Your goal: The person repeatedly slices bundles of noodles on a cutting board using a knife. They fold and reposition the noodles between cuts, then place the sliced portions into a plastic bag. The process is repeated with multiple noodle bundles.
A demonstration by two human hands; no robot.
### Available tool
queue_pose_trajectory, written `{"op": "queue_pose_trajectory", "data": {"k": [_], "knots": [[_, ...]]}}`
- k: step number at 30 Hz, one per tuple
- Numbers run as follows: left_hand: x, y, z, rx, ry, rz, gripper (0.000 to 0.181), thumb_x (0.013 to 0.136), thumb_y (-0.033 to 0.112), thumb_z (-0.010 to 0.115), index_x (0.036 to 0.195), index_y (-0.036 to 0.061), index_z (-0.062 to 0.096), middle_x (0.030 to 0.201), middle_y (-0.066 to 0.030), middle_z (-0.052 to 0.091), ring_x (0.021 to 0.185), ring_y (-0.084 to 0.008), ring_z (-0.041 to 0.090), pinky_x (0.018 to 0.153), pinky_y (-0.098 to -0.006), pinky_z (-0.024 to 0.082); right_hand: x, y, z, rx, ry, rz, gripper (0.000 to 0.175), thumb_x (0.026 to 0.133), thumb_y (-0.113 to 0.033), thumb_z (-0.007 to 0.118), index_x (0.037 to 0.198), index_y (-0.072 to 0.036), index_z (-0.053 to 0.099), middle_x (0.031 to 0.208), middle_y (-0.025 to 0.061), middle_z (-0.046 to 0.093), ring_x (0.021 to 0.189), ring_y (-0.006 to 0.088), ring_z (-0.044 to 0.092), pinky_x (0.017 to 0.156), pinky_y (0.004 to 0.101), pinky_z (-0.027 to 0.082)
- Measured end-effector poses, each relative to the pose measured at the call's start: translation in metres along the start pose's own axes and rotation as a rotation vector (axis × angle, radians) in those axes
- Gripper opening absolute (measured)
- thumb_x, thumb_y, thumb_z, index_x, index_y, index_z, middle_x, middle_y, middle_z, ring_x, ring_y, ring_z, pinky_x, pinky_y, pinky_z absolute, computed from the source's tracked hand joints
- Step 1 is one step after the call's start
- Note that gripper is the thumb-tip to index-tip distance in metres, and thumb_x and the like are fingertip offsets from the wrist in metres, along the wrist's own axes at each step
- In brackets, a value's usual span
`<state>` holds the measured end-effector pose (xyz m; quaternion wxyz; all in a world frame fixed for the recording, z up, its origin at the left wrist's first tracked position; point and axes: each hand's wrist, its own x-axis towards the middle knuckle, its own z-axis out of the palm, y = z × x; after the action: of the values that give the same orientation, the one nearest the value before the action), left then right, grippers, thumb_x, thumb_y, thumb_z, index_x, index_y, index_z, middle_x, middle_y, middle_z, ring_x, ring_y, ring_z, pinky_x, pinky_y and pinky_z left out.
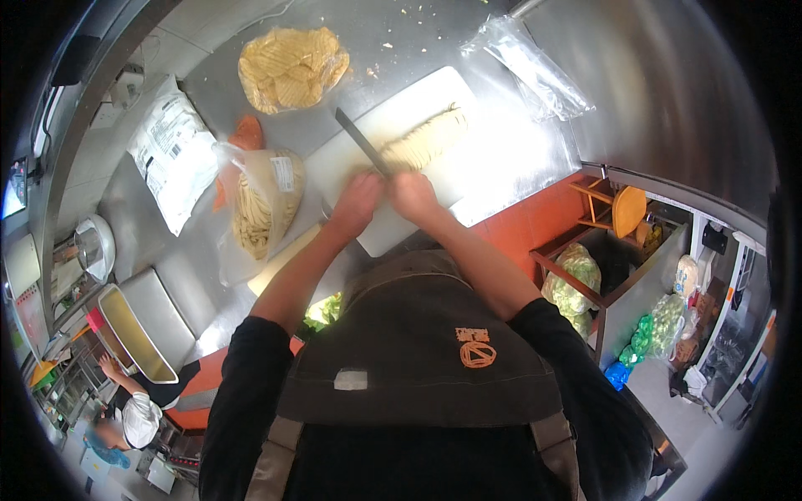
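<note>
My right hand (411,193) is closed around the handle end of a knife (363,141), whose dark blade points up and left over a white cutting board (432,94). My left hand (359,201) is just left of it, over the board; its fingertips are blurred, so I cannot tell whether they hold anything. A row of pale, ridged food slices (429,139) lies on the board beyond my right hand. Left of the board sits a clear plastic bag of pale food strips (263,206), and above it is a wrapped pile of yellow ridged food (293,70).
A large white printed package (174,153) and an orange cloth-like item (246,134) lie at left. Clear plastic bags (532,69) lie upper right. Metal trays (141,335) stand lower left, near another person (139,416). Right of the counter are a wooden stool (628,211) and bagged vegetables (573,278).
</note>
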<state>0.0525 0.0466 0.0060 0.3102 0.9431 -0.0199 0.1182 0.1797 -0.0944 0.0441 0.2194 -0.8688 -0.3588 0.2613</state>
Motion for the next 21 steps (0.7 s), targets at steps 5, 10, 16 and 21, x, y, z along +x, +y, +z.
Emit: {"op": "queue_pose_trajectory", "data": {"k": [5, 10, 16, 21], "knots": [[0.000, -0.001, -0.004, -0.019, 0.056, 0.027, 0.037, 0.081, -0.007, 0.058, 0.117, -0.0041, 0.065, 0.121, -0.0197, 0.064, 0.121, -0.0389, 0.059, 0.106, -0.0457, 0.049, -0.047, -0.004, -0.033, -0.019, -0.065, 0.046, 0.020, 0.090, -0.011, 0.061, 0.083, 0.007, 0.067, 0.077, 0.0336, 0.067, 0.081, 0.0517, 0.069, 0.076, 0.0590, 0.055], [-0.005, -0.006, -0.001, -0.037, 0.026, 0.024, 0.039, 0.081, -0.006, 0.058, 0.120, -0.0041, 0.065, 0.121, -0.0198, 0.063, 0.120, -0.0394, 0.058, 0.106, -0.0456, 0.049, -0.066, 0.001, -0.004, -0.032, -0.020, 0.114, 0.018, 0.088, -0.009, 0.061, 0.083, 0.007, 0.067, 0.075, 0.0340, 0.066, 0.077, 0.0529, 0.067, 0.076, 0.0606, 0.054], [-0.004, -0.001, -0.006, -0.002, 0.008, 0.014, 0.035, 0.081, -0.004, 0.059, 0.115, -0.0037, 0.066, 0.118, -0.0187, 0.064, 0.118, -0.0392, 0.059, 0.104, -0.0449, 0.050, -0.006, -0.003, 0.001, 0.039, 0.025, -0.042, 0.014, 0.086, -0.008, 0.061, 0.083, 0.005, 0.066, 0.076, 0.0333, 0.067, 0.075, 0.0527, 0.067, 0.075, 0.0603, 0.054], [-0.007, -0.003, 0.002, 0.051, 0.109, 0.038, 0.032, 0.080, -0.003, 0.060, 0.112, -0.0036, 0.065, 0.120, -0.0189, 0.064, 0.117, -0.0391, 0.059, 0.104, -0.0454, 0.050, -0.068, -0.007, -0.020, -0.028, -0.054, 0.081, 0.013, 0.086, -0.007, 0.062, 0.082, 0.005, 0.067, 0.078, 0.0311, 0.069, 0.074, 0.0516, 0.067, 0.074, 0.0596, 0.055]]}}
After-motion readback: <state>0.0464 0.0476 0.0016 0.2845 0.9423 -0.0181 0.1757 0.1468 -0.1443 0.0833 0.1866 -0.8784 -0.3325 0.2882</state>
